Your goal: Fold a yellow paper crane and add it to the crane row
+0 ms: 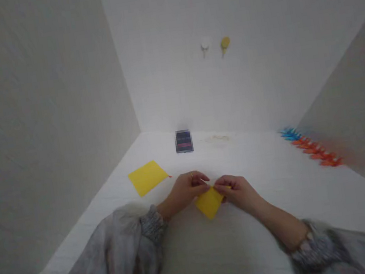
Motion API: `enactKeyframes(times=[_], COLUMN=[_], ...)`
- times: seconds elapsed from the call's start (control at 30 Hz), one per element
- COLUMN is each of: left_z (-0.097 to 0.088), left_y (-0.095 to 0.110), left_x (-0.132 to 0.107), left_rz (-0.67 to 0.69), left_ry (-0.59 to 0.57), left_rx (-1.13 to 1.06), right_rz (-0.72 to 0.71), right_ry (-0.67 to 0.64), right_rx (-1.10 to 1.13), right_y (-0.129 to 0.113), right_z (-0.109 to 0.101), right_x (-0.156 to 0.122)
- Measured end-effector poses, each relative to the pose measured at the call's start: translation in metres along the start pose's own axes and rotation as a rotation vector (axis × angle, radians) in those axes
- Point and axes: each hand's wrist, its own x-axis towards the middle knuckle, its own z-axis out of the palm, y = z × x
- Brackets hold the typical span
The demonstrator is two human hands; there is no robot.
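Note:
Between my two hands is a small folded piece of yellow paper (pixel 209 203), its lower corner pointing toward me over the white table. My left hand (pixel 191 185) pinches its upper left edge with thumb and fingers; a ring shows on one finger. From the other side my right hand (pixel 236 190) grips the upper right part, and some of the paper is hidden behind its fingers. Farther left a larger sheet of yellow paper (pixel 148 178) lies flat, with a tiny orange-red bit (pixel 170 176) at its right corner.
A dark, blurred-out box (pixel 183 141) stands at the table's back edge. Along the right wall lies a row of blue (pixel 291 133) and orange-red folded paper pieces (pixel 318 152). Two hooks, one white (pixel 204 45) and one yellow (pixel 225 43), are on the back wall. Walls enclose the table (pixel 253 241) on three sides.

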Motion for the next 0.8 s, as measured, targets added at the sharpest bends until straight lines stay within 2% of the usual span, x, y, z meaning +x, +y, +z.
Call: enactKeyframes(times=[0.43, 0.67, 0.8], left_z=[-0.0029, -0.0008, 0.0005], left_y=[-0.0039, -0.0012, -0.0028], left_x=[-0.0052, -0.0066, -0.0062], left_rz=[0.015, 0.027, 0.014], left_ry=[0.013, 0.03, 0.019], left_rx=[-0.01, -0.01, 0.045], right_rz=[0.038, 0.042, 0.06], right_ry=[-0.002, 0.0, 0.006], right_rx=[-0.081, -0.04, -0.116], right_y=[-0.0077, -0.0072, -0.0088], right_z=[-0.0004, -0.0002, 0.0002], right_x=[-0.0023, -0.0032, -0.0042])
